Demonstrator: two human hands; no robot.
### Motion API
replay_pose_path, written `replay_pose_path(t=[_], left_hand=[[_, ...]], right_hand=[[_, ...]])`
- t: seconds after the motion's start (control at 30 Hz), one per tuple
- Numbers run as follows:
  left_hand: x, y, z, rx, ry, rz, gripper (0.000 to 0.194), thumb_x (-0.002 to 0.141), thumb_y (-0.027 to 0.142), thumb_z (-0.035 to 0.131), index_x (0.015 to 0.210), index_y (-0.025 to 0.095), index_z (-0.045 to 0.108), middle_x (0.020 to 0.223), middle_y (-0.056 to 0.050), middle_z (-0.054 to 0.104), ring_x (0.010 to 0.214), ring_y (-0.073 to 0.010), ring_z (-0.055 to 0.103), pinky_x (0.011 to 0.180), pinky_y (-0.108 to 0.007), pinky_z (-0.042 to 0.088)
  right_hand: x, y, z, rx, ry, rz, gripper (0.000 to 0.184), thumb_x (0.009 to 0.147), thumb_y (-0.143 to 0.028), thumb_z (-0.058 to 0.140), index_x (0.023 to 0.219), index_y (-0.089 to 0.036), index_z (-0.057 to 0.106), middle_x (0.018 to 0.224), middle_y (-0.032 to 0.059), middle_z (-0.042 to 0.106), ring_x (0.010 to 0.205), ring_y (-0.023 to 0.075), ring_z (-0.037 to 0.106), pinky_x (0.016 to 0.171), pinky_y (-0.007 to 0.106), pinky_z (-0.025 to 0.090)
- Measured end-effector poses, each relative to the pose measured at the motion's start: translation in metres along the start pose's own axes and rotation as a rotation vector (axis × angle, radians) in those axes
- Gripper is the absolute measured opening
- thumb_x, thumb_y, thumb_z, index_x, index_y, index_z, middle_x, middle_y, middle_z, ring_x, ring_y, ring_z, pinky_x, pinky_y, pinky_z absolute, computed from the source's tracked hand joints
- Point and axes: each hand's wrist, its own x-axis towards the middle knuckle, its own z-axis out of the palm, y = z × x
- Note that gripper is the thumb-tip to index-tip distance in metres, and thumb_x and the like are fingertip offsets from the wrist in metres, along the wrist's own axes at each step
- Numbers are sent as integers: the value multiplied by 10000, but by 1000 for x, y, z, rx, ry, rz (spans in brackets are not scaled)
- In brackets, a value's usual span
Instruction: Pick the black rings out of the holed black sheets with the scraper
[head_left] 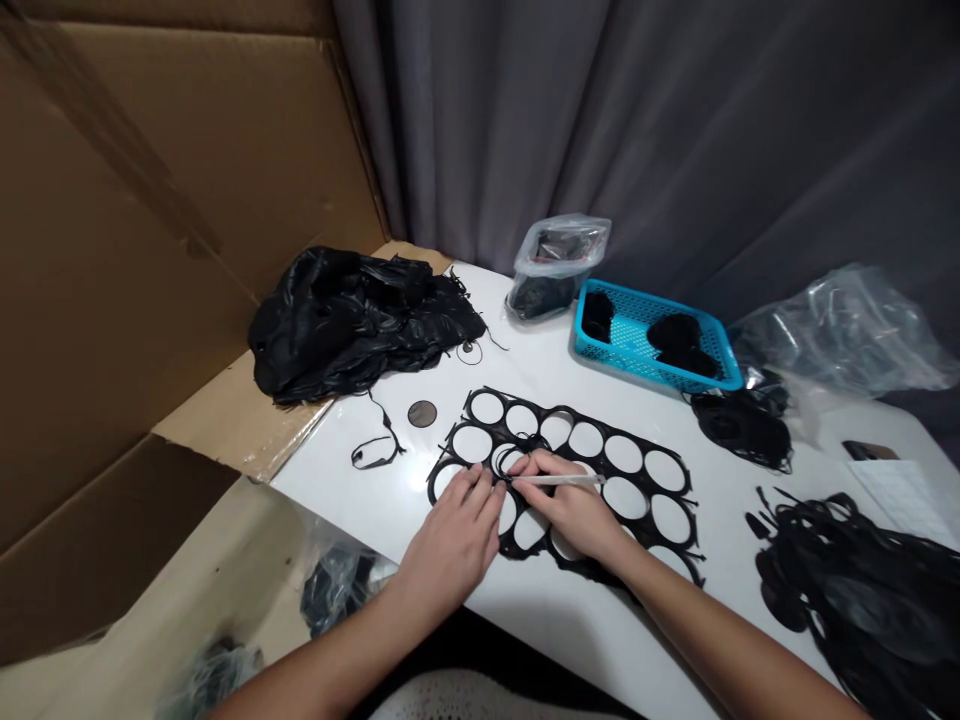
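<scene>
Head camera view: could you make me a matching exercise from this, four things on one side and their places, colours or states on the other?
Things:
1. Right hand
2. Left hand
3. Basket
4. Cardboard

Matches:
A. Laid palm down on the black sheet with round holes
B. Brown
C. Gripping a slim pale tool
D. Blue

Pairs: 1-C, 2-A, 3-D, 4-B
</scene>
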Motion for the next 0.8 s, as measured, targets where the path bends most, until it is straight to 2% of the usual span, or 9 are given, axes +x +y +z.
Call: replay_pose_path(t=[0.13,0.27,0.33,0.37,0.43,0.5,0.6,0.7,0.8], left_hand=[[0,0,3,5,-4,5,403,947,183,469,1331,78,528,1295,-159,602,1275,-314,516,1110,-447,375],[0,-1,4,-13,-7,4,409,919,149,464,1317,83,527,1282,-153,605,1272,-307,511,1117,-443,362],[1,-1,3,-16,-16,-3,407,902,131,470,1301,87,532,1267,-151,611,1264,-304,514,1115,-440,364],[2,-1,2,-12,-21,-3,407,897,129,475,1298,86,532,1265,-152,612,1262,-306,513,1113,-439,366],[2,0,1,6,-20,-1,407,897,132,480,1299,87,527,1266,-155,610,1261,-308,511,1107,-439,371],[1,0,1,14,3,0,407,904,129,471,1307,97,517,1272,-153,609,1259,-303,513,1096,-436,380],[-1,0,0,-2,38,3,417,900,114,472,1316,104,504,1263,-149,611,1249,-294,519,1078,-433,398],[3,-1,-5,-53,46,-22,370,896,112,492,1262,132,537,1183,-128,630,1190,-288,545,1027,-445,441],[18,-3,-12,-134,44,-77,232,917,123,484,1115,181,590,1073,-89,630,1063,-255,580,932,-427,494]], right_hand=[[-4,2,4,-116,-12,-103,136,925,-206,546,791,-223,535,908,26,662,874,187,622,806,319,473],[-12,8,13,-340,-26,-334,128,946,-167,452,909,-216,564,996,95,661,938,240,600,851,377,475],[-8,12,10,-468,-16,-424,179,942,-158,414,992,-207,579,1038,124,657,958,272,585,861,412,463],[-3,15,5,-511,12,-422,194,942,-163,402,1001,-206,582,1032,130,655,945,280,580,841,414,461],[14,21,-14,-548,144,-334,187,946,-199,396,928,-209,582,926,119,646,853,274,569,760,395,456],[34,26,-41,-527,372,-205,189,941,-266,425,798,-220,539,786,85,607,751,251,543,691,370,433],[55,33,-79,-365,592,-34,232,900,-346,522,703,-231,482,668,15,551,651,197,511,622,322,407],[61,36,-94,-21,569,138,289,808,-399,655,660,-228,475,600,-28,519,540,147,480,531,290,405],[59,34,-86,440,396,272,354,698,-388,782,650,-221,474,625,-23,571,516,128,533,438,250,393]])
